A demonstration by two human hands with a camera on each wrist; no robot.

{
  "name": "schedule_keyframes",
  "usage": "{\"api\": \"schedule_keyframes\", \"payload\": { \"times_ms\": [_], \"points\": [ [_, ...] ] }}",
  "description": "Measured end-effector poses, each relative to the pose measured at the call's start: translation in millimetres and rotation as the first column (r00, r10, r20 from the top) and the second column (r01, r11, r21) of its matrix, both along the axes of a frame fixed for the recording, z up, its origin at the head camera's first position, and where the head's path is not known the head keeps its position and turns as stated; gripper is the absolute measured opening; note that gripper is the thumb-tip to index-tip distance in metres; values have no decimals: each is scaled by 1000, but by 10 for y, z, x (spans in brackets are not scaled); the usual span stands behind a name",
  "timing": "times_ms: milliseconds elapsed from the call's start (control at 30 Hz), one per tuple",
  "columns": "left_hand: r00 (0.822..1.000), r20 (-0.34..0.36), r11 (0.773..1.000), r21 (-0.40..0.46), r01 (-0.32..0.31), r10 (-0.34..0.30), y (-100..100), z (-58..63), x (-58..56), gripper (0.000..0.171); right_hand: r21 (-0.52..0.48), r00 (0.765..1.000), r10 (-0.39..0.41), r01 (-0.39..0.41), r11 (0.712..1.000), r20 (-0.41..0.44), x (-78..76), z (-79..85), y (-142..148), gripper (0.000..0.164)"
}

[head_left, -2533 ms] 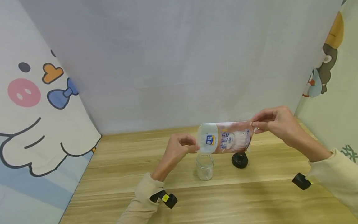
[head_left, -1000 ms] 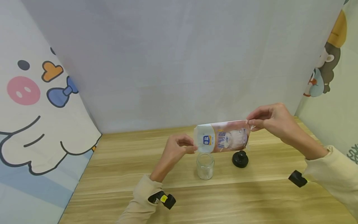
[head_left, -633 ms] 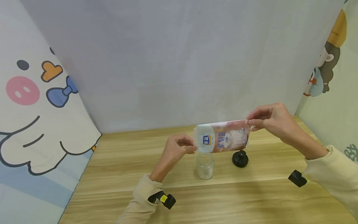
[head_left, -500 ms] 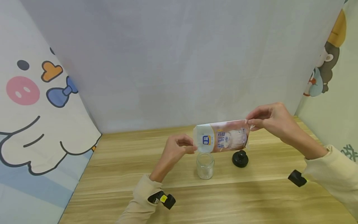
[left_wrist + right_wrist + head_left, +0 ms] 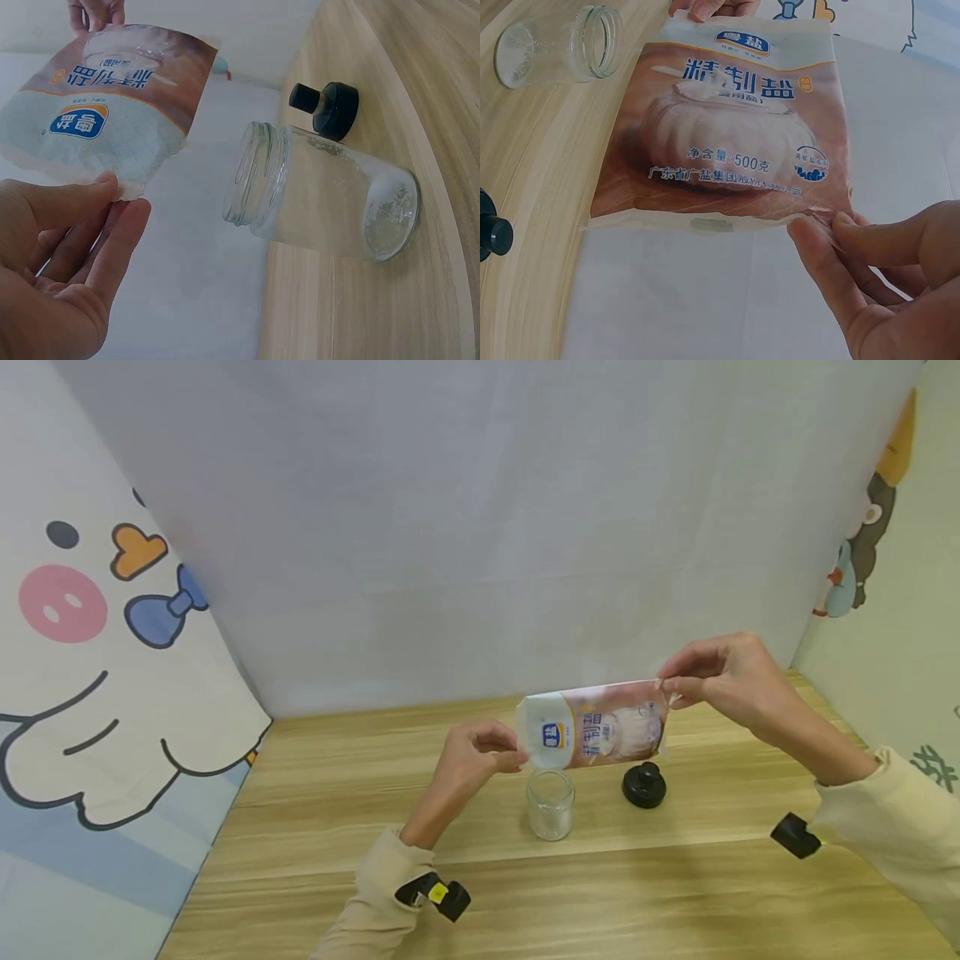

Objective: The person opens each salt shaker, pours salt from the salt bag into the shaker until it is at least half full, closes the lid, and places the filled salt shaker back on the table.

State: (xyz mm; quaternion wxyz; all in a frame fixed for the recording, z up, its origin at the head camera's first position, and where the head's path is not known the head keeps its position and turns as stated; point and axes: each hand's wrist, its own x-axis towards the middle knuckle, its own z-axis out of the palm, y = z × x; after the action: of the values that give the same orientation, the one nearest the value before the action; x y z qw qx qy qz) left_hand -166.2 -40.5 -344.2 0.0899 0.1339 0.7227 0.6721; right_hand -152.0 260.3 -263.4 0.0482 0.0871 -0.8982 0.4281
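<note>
A pink and pale-blue salt bag [image 5: 611, 727] is stretched sideways between both hands, above the table. My left hand [image 5: 468, 760] pinches the lower corner of its pale-blue end, thumb against fingers. At the other end my right hand [image 5: 731, 681] pinches the upper corner between thumb and fingers. Just below the bag's left end stands an upright glass jar [image 5: 551, 818] without a lid. In the left wrist view white salt [image 5: 390, 199] lies in the jar's bottom. A black lid [image 5: 643, 787] with a knob sits on the table right of the jar.
The wooden table [image 5: 315, 827] meets a pale grey backdrop [image 5: 480, 568] behind. A panel with cartoon figures [image 5: 82, 602] rises on the left, and another patterned panel [image 5: 892, 677] on the right. Black wrist cameras [image 5: 450, 900] stick out from both sleeves.
The salt bag and my right hand have shifted slightly left and up, the bag tilting a little toward its left end. Both hands keep their pinch; jar and lid stay put.
</note>
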Motion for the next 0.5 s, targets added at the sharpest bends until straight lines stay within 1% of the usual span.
{"api": "schedule_keyframes", "payload": {
  "times_ms": [233,333,467,500],
  "points": [
    [1000,-2,1000,3,-4,4,5,-11,3,9,-1,1000,3,-3,1000,3,-3,-5,1,14],
    [1000,1,1000,-2,-2,2,1,-92,-53,9,5,1000,3,-3,1000,-4,-8,-2,2,14],
    [1000,5,1000,1,-7,7,0,-244,-144,9,4,1000,9,-9,1000,-10,-17,0,5,14],
    [1000,6,1000,5,-9,9,2,-265,-153,10,3,1000,11,-11,1000,-9,-18,-2,6,13]
  ]
}}
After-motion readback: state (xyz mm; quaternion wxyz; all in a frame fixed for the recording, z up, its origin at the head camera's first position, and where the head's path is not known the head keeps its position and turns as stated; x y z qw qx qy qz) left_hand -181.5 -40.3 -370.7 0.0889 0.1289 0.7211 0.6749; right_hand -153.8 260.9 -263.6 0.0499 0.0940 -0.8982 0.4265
